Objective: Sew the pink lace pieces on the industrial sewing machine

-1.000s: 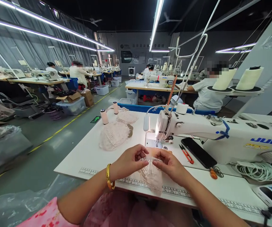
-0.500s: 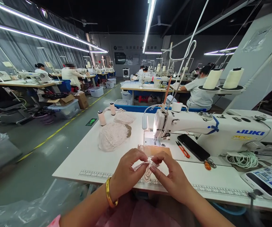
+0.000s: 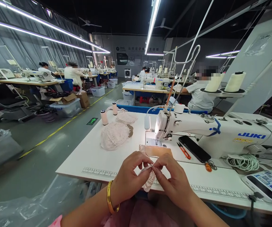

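Observation:
A narrow piece of pale pink lace [image 3: 149, 182] is pinched between the fingertips of both hands, above the front edge of the white sewing table [image 3: 76, 159]. My left hand [image 3: 133, 171], below a gold bangle, grips it from the left with thumb and forefinger. My right hand [image 3: 172, 176] pinches the same lace from the right, its fingertips almost touching the left ones. The lower end of the lace hangs beneath the fingers. Just beyond the hands lies a tan plate [image 3: 158, 152], in front of the lit needle area of the sewing machine [image 3: 164, 124].
Lace piles [image 3: 114, 135] and two thread spools [image 3: 104, 117] sit at the left. Orange thread snips [image 3: 184, 150], a black phone [image 3: 194, 148] and a coil of pale cord [image 3: 244, 162] lie at the right. A co-worker [image 3: 201, 93] sits beyond the machine.
Both hands have moved slightly lower in view, and the fingertips have drawn closer together on the lace. The view has shifted a little, so the table appears further right.

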The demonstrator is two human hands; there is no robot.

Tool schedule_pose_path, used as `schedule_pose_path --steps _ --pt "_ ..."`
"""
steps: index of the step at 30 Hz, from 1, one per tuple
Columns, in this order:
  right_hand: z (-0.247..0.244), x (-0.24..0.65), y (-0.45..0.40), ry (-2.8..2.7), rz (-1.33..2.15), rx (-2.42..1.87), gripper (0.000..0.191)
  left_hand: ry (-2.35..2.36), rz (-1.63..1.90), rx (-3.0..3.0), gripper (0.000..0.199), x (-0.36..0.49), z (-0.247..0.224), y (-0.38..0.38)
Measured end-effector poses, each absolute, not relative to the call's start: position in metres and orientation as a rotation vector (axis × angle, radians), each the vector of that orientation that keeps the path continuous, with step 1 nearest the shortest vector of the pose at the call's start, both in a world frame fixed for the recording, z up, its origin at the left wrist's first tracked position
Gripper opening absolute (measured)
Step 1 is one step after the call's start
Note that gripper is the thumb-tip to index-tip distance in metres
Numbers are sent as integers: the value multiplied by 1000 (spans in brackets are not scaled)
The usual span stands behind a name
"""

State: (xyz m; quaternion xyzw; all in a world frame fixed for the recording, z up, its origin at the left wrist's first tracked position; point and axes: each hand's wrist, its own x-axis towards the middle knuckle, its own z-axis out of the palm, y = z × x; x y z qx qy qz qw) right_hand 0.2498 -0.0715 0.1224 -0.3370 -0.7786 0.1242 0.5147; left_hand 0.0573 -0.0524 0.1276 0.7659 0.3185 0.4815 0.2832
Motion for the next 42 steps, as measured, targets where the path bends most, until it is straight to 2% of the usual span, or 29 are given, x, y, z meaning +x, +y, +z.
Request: schedule_pose_path --steps 3,8,13,24,27,30,34,37,42 --pt "122 250 -74 -1874 284 -804 13 849 1309 2041 5 57 127 -53" --pt "121 253 -76 -1885 252 -795 5 807 1432 2110 13 55 123 -54" --pt "123 255 -76 -1940 230 -732 25 734 1545 2218 23 53 121 -55" --pt "127 253 -76 -1976 46 -656 20 807 1589 2399 28 52 116 -61" --pt "127 255 -82 -2003 52 -673 17 782 1441 2382 20 52 122 -67" --pt "126 264 -88 -2036 207 -768 12 806 1092 2247 10 53 134 -70" --pt "111 276 -76 -2021 501 -1035 18 967 630 2071 17 65 136 -49" --pt "87 281 -43 -1975 617 -1246 25 1194 389 2210 23 82 119 -14" --pt "58 291 19 -1958 529 -1541 15 1390 233 2349 26 115 89 43"
